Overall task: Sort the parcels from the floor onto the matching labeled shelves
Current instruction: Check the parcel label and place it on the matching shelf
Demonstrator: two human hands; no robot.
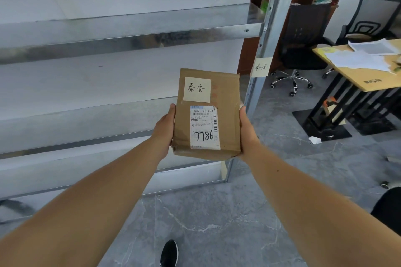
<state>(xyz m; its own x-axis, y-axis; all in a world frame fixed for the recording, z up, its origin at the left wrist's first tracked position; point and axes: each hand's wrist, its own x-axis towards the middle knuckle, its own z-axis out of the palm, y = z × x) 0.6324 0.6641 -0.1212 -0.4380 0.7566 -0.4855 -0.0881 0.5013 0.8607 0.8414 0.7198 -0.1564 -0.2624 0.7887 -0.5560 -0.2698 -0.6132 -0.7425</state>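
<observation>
While btwn hands [166, 129] [247, 134], parcel [207, 114] nr shelf [86, 117].

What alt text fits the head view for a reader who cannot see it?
The left hand and right hand hold a brown parcel by its sides before a metal shelf rack. A handwritten note on the parcel shows the same two characters as the paper label on the rack's upright. A desk with papers stands to the right.
</observation>
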